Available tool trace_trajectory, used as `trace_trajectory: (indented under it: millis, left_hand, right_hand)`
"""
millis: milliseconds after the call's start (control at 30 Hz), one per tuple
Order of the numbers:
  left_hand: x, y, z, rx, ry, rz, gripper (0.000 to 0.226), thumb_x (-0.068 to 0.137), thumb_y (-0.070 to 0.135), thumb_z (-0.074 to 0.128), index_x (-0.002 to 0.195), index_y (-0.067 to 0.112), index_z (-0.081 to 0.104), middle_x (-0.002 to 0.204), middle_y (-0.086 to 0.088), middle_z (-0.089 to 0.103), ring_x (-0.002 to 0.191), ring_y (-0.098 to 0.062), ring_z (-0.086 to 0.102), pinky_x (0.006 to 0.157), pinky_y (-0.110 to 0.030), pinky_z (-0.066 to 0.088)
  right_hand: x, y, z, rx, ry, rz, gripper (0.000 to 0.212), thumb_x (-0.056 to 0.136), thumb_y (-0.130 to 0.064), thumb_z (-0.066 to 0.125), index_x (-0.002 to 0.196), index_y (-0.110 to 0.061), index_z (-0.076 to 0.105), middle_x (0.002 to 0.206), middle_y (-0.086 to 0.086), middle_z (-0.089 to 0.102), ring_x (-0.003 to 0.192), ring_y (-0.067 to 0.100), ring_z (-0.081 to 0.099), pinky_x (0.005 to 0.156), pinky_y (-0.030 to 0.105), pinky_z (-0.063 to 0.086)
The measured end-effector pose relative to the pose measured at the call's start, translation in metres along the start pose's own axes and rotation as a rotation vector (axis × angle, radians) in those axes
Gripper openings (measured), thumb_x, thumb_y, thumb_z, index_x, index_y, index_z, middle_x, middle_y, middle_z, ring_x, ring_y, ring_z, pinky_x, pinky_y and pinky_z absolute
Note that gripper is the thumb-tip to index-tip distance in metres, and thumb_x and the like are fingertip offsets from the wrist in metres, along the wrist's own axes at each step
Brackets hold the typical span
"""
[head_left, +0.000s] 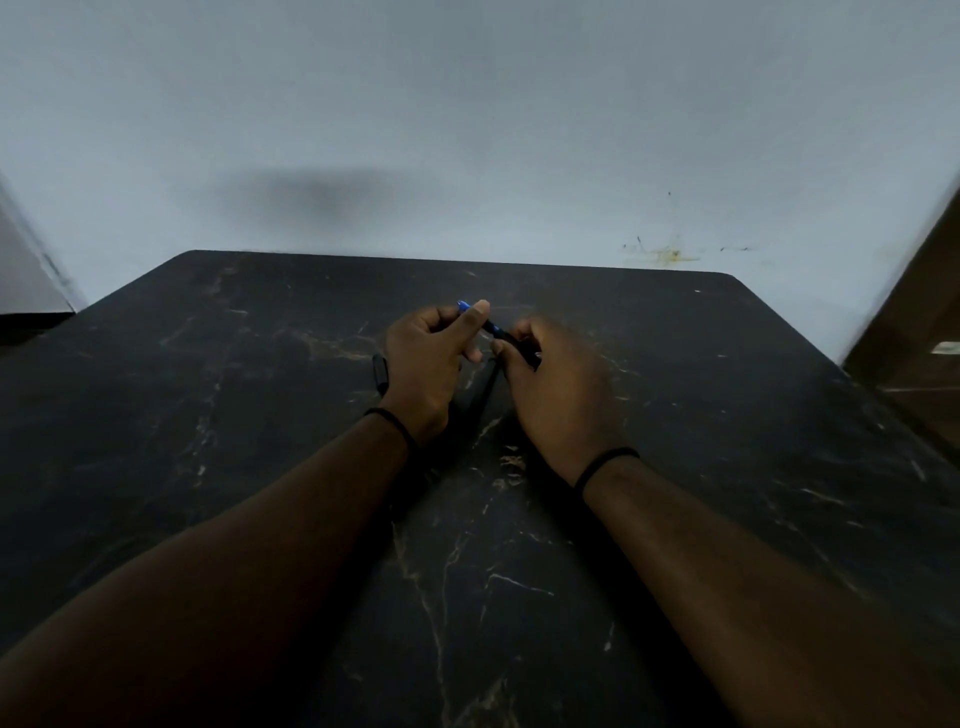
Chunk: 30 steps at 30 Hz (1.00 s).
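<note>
In the head view, a blue pen (491, 326) is held in the air just above the far middle of a dark, marble-veined worktop (727, 415), slanting from its blue tip at the upper left down to a darker end at the lower right. The left hand (423, 364) takes the blue end of the pen. Its fingers (475, 312) are curled and pinch the barrel between thumb and forefinger, probably to steady it. The right hand (558, 395) takes the pen's other end with its fingers (511, 340) bent round the dark part. This two-handed hold suits pulling or twisting the pen apart, or pushing its halves together; which of these it is cannot be told. To the left of the pen, beside the left wrist, a small black piece (381, 371) lies on the worktop. It may be a cap set aside within easy reach, but it is too dark to be sure. Each wrist wears a thin black band (605, 462). Beyond the pen, a pale wall (467, 130) rises from the worktop's far edge.
</note>
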<state>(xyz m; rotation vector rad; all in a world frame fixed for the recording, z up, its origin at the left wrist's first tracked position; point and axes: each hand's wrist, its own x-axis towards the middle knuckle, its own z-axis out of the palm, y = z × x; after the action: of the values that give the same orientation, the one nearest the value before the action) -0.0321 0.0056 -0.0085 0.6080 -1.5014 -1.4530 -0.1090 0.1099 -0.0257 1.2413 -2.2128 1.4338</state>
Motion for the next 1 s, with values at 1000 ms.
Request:
trace_trajectory:
  millis: [1000]
  left_hand:
    - [-0.0053,0.0070,-0.0089,-0.040,-0.042,-0.051,0.016,0.093,0.019,0.066,0.092,0.004,0.072,0.056,-0.009,0.055,0.035,-0.006,0.032,0.036,-0.016,0.029]
  right_hand:
    - [-0.0029,0.0012,-0.0017,0.013,0.028,0.000,0.006,0.090,-0.025,0.068,0.087,-0.026,0.063,0.083,-0.009,0.062,0.076,0.008,0.057,0.066,0.032,0.051]
